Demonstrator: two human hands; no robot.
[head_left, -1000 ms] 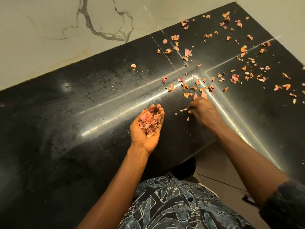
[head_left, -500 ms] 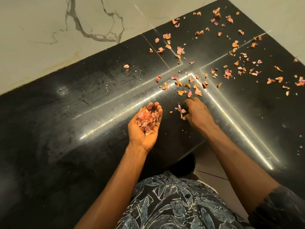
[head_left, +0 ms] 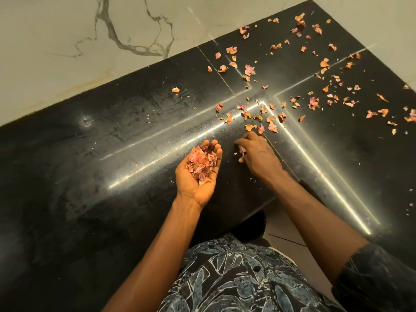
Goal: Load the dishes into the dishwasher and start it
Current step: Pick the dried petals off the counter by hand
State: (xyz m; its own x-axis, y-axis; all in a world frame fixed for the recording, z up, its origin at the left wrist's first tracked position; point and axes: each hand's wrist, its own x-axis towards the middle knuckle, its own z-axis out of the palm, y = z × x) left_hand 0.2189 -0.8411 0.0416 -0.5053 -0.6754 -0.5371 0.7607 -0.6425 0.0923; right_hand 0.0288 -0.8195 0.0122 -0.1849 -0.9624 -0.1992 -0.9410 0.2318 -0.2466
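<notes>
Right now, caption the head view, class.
Left hand cups pink papery flakes; right hand pinches more off glossy black countertop.

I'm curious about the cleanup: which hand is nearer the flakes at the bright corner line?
Right. The right hand lies just short of those flakes; the left hand, cupping a pile, sits farther left.

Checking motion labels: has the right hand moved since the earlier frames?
Yes. Judged against the loose petals on the counter, the right hand has shifted left, closing on the cupped left hand.
</notes>
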